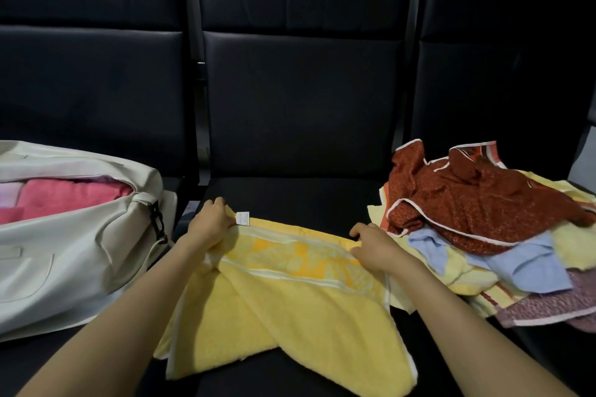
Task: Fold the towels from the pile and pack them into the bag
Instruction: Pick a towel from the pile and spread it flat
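Yellow towel [290, 309] lies on the seat [290, 196], far hem pinched at its corners by left hand [211, 226] and right hand [374, 248]. Wrist-side of the grip the layers lie skewed; uneven pull would likely set a crooked fold. Bag [80, 251] lies outboard of the left grip, pile [483, 219] outboard of the right.

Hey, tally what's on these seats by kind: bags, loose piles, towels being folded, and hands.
1 bag
1 pile
1 yellow towel being folded
2 hands: left hand and right hand, both gripping that towel's far edge
Total: 5
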Available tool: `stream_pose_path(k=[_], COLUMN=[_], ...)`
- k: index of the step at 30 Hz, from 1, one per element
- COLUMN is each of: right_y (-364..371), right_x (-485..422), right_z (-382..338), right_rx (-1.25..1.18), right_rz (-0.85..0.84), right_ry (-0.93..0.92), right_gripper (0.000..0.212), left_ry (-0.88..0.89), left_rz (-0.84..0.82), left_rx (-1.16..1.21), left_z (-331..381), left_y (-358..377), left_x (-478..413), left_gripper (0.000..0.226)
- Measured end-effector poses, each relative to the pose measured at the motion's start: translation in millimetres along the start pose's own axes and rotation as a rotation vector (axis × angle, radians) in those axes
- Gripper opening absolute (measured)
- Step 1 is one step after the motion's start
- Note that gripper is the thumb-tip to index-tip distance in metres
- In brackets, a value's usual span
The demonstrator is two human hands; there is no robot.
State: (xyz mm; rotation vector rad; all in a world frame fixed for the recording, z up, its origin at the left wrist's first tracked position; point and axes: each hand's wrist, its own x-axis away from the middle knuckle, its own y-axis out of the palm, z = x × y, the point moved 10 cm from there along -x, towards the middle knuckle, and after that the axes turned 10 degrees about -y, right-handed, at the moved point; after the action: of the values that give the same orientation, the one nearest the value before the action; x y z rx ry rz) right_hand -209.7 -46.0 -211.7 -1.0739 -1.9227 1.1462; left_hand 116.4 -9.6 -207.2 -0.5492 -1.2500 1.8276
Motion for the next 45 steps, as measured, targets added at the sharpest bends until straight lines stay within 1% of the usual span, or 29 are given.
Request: stream_pose_path(k=[2, 3, 4, 6, 11, 13, 15, 17, 20, 22, 25, 27, 31, 35, 36, 38, 39, 40, 41, 43, 44, 45], right_y=[1.0, 0.7, -0.2, -2.1, -14.6, -27.6, -40.7, -49.6, -57.0, -65.1, -87.1, -112.4, -197.2, -284.0, -302.0, -328.0, -332.2, -331.3, -326.1, -301.2, -291.4, -291.4], right_x=[0.8, 1.5, 2.8, 5.7, 22.0, 30.1, 40.4, 51.4, 72.3, 88.4, 116.2, 131.9, 161.8, 200.4, 214.5, 248.7, 262.5, 268.3, 263.8, 235.2, 226.1, 226.2], right_z=[1.1, 0.8, -0.6, -4.7, -11.5, -14.6, -19.2, -22.4, -26.8, -27.2, -32.1, -41.4, -76.0, -114.3, -124.5, -141.7, -147.7, -153.3, -157.0, -154.2, -147.8, -144.8], right_rx=[-0.016, -0.009, 0.008, 0.043, 0.135, 0.180, 0.200, 0.161, 0.060, -0.019, -0.195, -0.217, -0.151, -0.122, -0.119, -0.173, -0.194, -0.188, -0.149, 0.009, 0.060, 0.049], right_rz=[-0.030, -0.032, -0.026, -0.004, 0.042, 0.103, 0.168, 0.210, 0.226, 0.263, 0.334, 0.383, 0.581, 0.790, 0.880, 1.110, 1.192, 1.202, 1.129, 0.811, 0.707, 0.707], right_ry=[-0.015, -0.023, -0.033, -0.073, -0.151, -0.172, -0.194, -0.217, -0.244, -0.231, -0.202, -0.197, -0.236, -0.297, -0.335, -0.442, -0.495, -0.529, -0.529, -0.405, -0.349, -0.340], right_gripper=[0.030, 0.022, 0.015, 0.009, 0.010, 0.013, 0.012, 0.010, 0.012, 0.012, 0.008, 0.010, 0.008, 0.005, 0.005, 0.009, 0.011, 0.011, 0.009, 0.004, 0.003, 0.003], left_ry=[0.017, 0.035, 0.053, 0.079, 0.163, 0.186, 0.216, 0.221, 0.225, 0.239, 0.240, 0.254, 0.295, 0.371, 0.409, 0.487, 0.501, 0.490, 0.453, 0.330, 0.286, 0.273], left_rz=[-0.054, -0.081, -0.104, -0.116, 0.019, 0.067, 0.122, 0.202, 0.285, 0.299, 0.290, 0.278, 0.331, 0.477, 0.534, 0.664, 0.695, 0.676, 0.608, 0.443, 0.417, 0.434], left_rx=[-0.028, -0.039, -0.043, -0.036, 0.016, 0.051, 0.045, 0.022, 0.009, 0.023, 0.099, 0.176, 0.321, 0.485, 0.537, 0.643, 0.678, 0.677, 0.620, 0.411, 0.380, 0.419], left_z=[-2.7, -2.9, -2.5, -1.9, 5.9, 8.5, 13.2, 16.1, 14.3, 12.8, 12.6, 17.3, 32.8, 53.8, 58.3, 62.9, 62.8, 62.4, 62.2, 55.8, 49.8, 45.1], left_y=[3.3, 5.1, 6.2, 5.2, -14.9, -28.5, -45.1, -64.5, -90.3, -107.2, -136.3, -157.6, -216.8, -295.6, -314.3, -343.6, -350.6, -351.9, -346.9, -326.1, -321.8, -324.7], left_x=[-4.2, -5.5, -4.4, 2.1, 35.5, 49.8, 65.3, 82.3, 108.6, 124.9, 149.9, 166.2, 197.2, 235.3, 247.1, 272.0, 279.1, 279.7, 274.4, 258.0, 253.0, 254.4], left_gripper=[0.044, 0.041, 0.035, 0.023, 0.015, 0.017, 0.012, 0.010, 0.008, 0.005, 0.009, 0.012, 0.013, 0.012, 0.012, 0.008, 0.007, 0.008, 0.010, 0.016, 0.017, 0.016])
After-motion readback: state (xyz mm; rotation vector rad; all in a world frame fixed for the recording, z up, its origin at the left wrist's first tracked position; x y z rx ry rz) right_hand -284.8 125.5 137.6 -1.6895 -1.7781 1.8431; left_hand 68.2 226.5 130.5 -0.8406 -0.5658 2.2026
